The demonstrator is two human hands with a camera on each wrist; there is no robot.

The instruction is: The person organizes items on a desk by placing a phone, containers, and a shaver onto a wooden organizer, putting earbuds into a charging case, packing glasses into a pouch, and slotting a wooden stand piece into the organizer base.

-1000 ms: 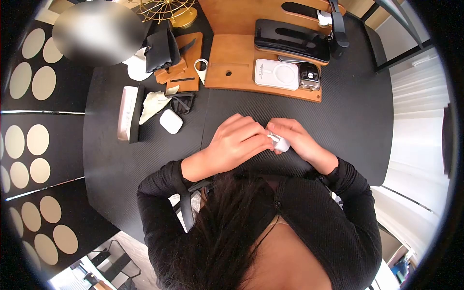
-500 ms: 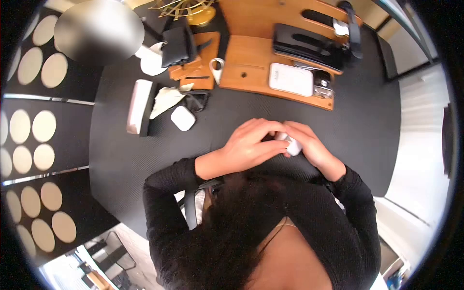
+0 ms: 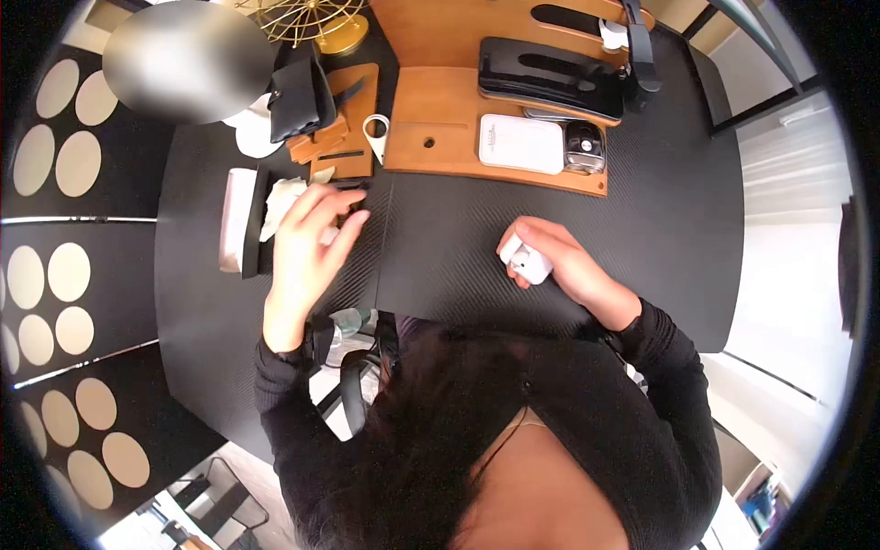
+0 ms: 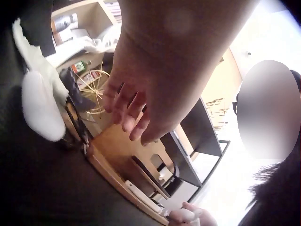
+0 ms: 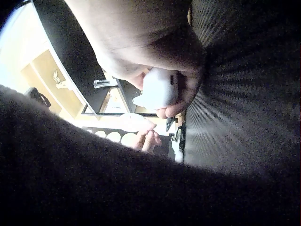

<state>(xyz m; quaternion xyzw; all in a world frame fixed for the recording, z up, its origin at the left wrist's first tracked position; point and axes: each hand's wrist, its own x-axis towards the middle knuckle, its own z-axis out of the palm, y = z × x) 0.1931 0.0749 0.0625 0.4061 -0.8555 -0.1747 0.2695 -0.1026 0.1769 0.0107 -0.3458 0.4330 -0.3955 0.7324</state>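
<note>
In the head view my right hand (image 3: 577,270) grips a small white earbud case (image 3: 532,266), its lid tilted up, over the near middle of the table. The right wrist view shows the underside of that case (image 5: 160,89), with a small dark port, held between thumb and fingers. Off to the left, my left hand (image 3: 307,252) hovers with thumb and fingers apart and nothing between them. Below it on the table lies a second white rounded case (image 4: 42,106), mostly hidden by the hand in the head view.
A glasses case (image 3: 240,220), a crumpled pale cloth (image 3: 280,203) and a black pouch (image 3: 301,96) occupy the table's left side. At the back stands a brown desk organizer (image 3: 422,110) carrying a white power bank (image 3: 521,144) and a watch (image 3: 584,142). A gold wheel ornament (image 3: 341,35) stands farther back.
My left hand has come away from the earbud case and moved left, over the second white case. The right hand keeps hold of the earbud case, whose raised lid now shows.
</note>
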